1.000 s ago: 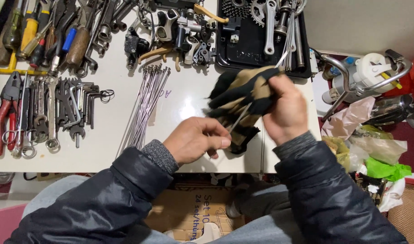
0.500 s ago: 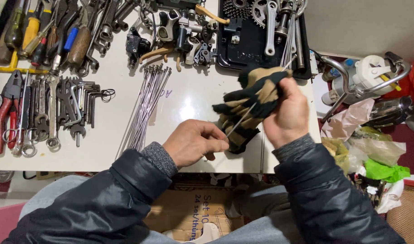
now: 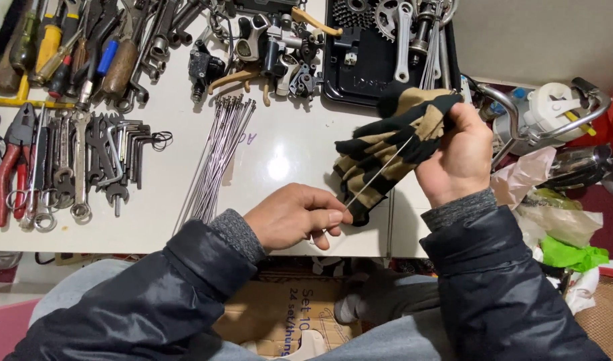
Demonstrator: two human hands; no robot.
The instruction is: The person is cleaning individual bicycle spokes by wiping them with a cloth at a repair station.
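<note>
My right hand [image 3: 459, 155] holds a black and tan work glove [image 3: 393, 140] just above the white table [image 3: 279, 167], near its right edge. A thin metal spoke [image 3: 380, 172] runs diagonally across the glove. My left hand [image 3: 298, 217] pinches the spoke's lower end between thumb and fingers, near the table's front edge. The glove's fingers hang down to the left, toward my left hand.
A bundle of loose spokes [image 3: 216, 157] lies left of my hands. Wrenches, hex keys and pliers [image 3: 65, 167] fill the table's left side. Brake parts [image 3: 266, 57] and a black tray [image 3: 360, 77] with sprockets sit at the back. Bags and a grey metal device [image 3: 554, 120] crowd the right.
My right hand has lifted the glove and shifted it up and to the right. My left hand has stayed near the table's front edge, still on the spoke's end.
</note>
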